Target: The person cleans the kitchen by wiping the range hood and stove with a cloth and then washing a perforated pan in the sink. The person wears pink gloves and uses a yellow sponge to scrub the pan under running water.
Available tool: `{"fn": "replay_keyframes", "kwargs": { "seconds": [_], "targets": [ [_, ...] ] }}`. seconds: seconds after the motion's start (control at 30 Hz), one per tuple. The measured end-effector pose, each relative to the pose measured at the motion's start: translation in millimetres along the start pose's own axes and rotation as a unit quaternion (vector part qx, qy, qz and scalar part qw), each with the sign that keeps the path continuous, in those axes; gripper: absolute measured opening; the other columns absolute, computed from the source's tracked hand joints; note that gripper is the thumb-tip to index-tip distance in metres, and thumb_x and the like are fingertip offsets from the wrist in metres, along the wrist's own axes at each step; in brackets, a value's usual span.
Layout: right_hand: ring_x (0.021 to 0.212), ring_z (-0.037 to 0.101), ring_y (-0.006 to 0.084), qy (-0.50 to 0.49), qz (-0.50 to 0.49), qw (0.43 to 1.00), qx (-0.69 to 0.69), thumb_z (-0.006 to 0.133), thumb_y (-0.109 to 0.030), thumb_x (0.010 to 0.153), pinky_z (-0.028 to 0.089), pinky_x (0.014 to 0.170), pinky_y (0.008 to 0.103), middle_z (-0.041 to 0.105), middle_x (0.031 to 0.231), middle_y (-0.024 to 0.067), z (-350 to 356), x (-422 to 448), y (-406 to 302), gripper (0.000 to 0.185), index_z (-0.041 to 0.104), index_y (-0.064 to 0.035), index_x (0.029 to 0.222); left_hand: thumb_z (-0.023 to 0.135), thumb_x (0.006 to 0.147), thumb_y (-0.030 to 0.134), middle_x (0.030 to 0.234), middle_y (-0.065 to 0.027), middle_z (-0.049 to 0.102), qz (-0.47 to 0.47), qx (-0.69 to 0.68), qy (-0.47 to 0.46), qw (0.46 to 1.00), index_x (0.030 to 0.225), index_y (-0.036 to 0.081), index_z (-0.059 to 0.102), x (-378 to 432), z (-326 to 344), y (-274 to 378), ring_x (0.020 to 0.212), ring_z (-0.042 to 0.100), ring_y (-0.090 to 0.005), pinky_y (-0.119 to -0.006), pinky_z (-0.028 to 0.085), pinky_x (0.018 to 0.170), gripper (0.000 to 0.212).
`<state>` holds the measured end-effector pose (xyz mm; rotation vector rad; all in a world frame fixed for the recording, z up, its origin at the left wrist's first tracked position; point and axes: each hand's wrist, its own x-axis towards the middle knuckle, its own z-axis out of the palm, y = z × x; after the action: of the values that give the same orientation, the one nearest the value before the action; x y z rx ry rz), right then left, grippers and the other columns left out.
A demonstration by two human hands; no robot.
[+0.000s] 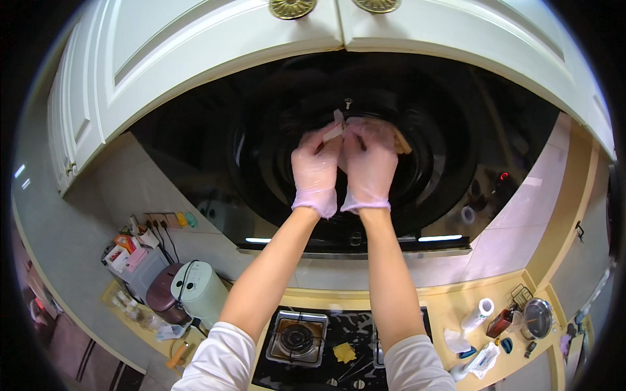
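Observation:
Both my hands are raised in thin translucent gloves in front of the black range hood (440,97), close together at its round recessed middle. My left hand (317,166) has its fingers bent around a small white strip (334,132), whose kind I cannot make out. Beside it, my right hand (372,163) is curled, its fingers mostly hidden and blurred. A flat tan piece (403,142), perhaps a cloth or sponge, sticks out past its right side. Above the hands a small metal fitting (348,102) shows on the hood.
White cupboards (220,44) overhang the hood. Below lies a gas hob (297,338) with a yellow cloth (344,352) on it. To the right stand a paper roll (478,314), a spray bottle (474,366) and a metal pot (536,320). A pale green appliance (200,288) stands left.

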<state>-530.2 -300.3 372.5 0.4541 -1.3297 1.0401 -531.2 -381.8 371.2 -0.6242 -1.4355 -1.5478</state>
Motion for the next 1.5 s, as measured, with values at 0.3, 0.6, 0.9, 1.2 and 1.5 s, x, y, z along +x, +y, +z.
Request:
{"fn": "replay_keyframes", "kwargs": {
  "seconds": [0.3, 0.6, 0.9, 1.2, 1.5],
  "targets": [
    [0.094, 0.059, 0.0287, 0.085, -0.023, 0.982, 0.167, 0.063, 0.001, 0.075, 0.049, 0.080, 0.0345, 0.059, 0.102, 0.0124, -5.0, -23.3, 5.1, 0.024, 0.061, -0.0030, 0.098, 0.061, 0.080, -0.002, 0.102, -0.0072, 0.062, -0.049, -0.118, 0.017, 0.992, 0.107, -0.003, 0.061, -11.6, 11.1, 20.0, 0.079, 0.055, -0.0097, -0.023, 0.047, 0.071, 0.027],
    [0.091, 0.061, 0.0248, 0.113, 0.011, 0.976, 0.183, 0.065, -0.003, 0.075, 0.049, 0.080, 0.0327, 0.063, 0.098, 0.0085, 9.0, 6.0, 12.0, 0.020, 0.065, -0.0050, 0.094, 0.069, 0.078, 0.005, 0.082, -0.0054, 0.066, 0.077, 0.037, 0.210, 0.974, 0.086, -0.002, 0.066, 12.0, 48.1, 17.9, 0.074, 0.058, -0.0098, -0.022, 0.046, 0.069, 0.011],
    [0.086, 0.063, 0.0243, -0.048, -0.007, 0.996, 0.081, 0.064, -0.007, 0.077, 0.050, 0.076, 0.0319, 0.065, 0.094, 0.0087, -1.8, -12.2, 34.0, 0.018, 0.067, -0.0067, 0.094, 0.070, 0.072, 0.002, 0.087, -0.0114, 0.065, 0.107, 0.213, 0.139, 0.961, 0.089, -0.001, 0.068, -5.7, 12.1, -10.0, 0.079, 0.061, -0.0166, -0.026, 0.048, 0.073, 0.017],
    [0.084, 0.062, 0.0263, 0.042, -0.018, 0.993, 0.105, 0.063, -0.007, 0.078, 0.050, 0.073, 0.0324, 0.062, 0.099, 0.0101, 2.0, 11.0, 11.6, 0.017, 0.066, -0.0045, 0.094, 0.066, 0.078, -0.001, 0.090, -0.0088, 0.066, 0.161, 0.133, 0.175, 0.962, 0.092, -0.002, 0.064, 12.3, 31.7, 6.8, 0.080, 0.058, -0.0105, -0.024, 0.048, 0.073, 0.014],
    [0.084, 0.062, 0.0254, 0.020, -0.015, 0.995, 0.101, 0.065, -0.005, 0.075, 0.051, 0.073, 0.0325, 0.062, 0.091, 0.0090, 4.7, -13.5, 33.2, 0.016, 0.067, -0.0047, 0.090, 0.065, 0.074, -0.007, 0.094, -0.0112, 0.065, 0.214, 0.213, 0.125, 0.945, 0.090, 0.000, 0.067, -0.8, 15.8, -6.7, 0.086, 0.061, -0.0153, -0.025, 0.047, 0.078, 0.018]
  ]
}}
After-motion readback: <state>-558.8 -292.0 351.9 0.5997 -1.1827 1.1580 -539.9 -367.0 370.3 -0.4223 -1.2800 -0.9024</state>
